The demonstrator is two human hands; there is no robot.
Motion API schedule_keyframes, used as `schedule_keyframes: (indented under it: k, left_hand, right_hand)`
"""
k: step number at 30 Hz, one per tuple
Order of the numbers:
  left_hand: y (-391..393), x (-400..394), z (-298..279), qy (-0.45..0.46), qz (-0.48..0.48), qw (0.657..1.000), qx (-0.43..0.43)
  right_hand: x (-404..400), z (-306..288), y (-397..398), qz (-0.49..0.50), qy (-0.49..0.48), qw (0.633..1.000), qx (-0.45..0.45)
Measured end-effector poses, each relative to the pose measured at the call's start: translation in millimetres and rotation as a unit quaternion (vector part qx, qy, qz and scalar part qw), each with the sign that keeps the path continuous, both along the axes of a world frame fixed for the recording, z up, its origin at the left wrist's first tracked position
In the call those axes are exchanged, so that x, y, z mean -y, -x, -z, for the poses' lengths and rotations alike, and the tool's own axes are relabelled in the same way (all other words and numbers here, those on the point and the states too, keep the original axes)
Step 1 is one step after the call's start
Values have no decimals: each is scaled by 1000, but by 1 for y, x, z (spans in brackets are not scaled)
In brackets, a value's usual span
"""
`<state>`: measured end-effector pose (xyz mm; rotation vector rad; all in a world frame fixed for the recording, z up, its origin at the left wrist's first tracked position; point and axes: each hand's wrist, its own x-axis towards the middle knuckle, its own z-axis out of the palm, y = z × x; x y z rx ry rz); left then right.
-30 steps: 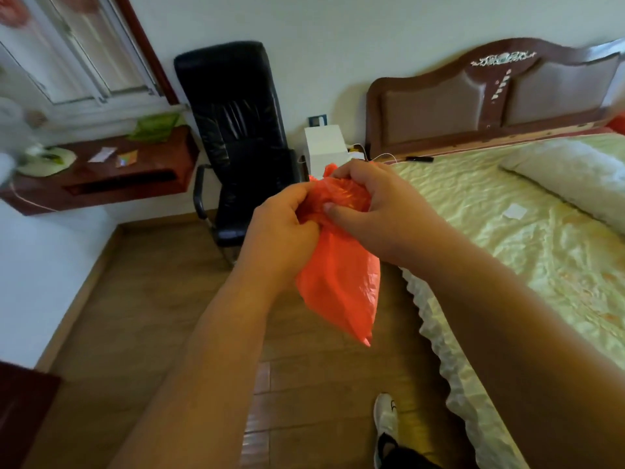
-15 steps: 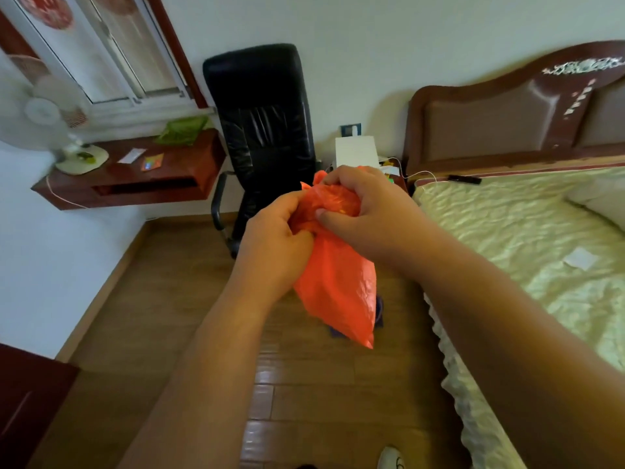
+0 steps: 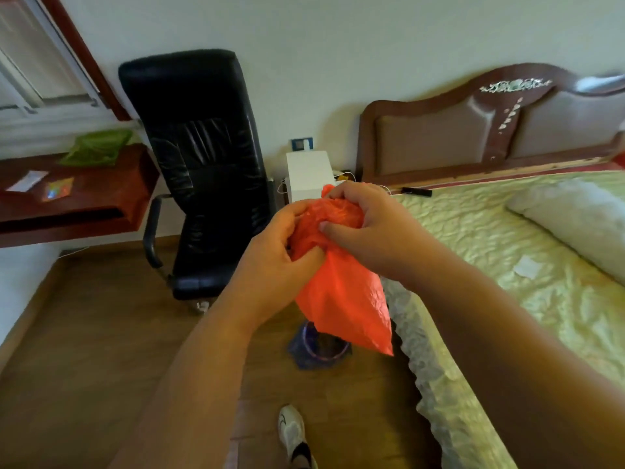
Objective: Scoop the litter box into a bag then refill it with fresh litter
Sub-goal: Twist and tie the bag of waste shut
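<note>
wooden floor runs between a black chair and a bed. held in the air over the floor by the bed's edge, an orange bag hangs, its bunched top gripped by both the left hand and right hand.

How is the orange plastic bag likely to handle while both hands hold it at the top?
The orange plastic bag is probably floppy: it crumples where the left hand and right hand grip it. It seems light, hanging flat and thin. The film may be slippery, so the mouth could be hard to open.
</note>
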<state>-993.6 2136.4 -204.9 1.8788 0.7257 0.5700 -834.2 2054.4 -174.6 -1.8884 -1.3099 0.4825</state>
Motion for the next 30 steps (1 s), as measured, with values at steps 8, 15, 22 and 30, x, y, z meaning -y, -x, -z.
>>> schedule_keyframes:
  k: [8, 15, 22, 30]
  left_hand:
    - [-50, -111, -2, -10, 68, 998, -16]
    - [-78, -167, 24, -5, 89, 996, -32]
    - [-94, -194, 45, 2, 61, 996, -63]
    - [-122, -206, 62, 68, -24, 996, -61]
  right_hand:
    - [-85, 2, -29, 99, -13, 995, 16]
    - [-133, 25, -48, 137, -2, 990, 15]
    - [-171, 60, -72, 129, 6, 992, -14]
    - [-204, 83, -111, 63, -36, 995, -63]
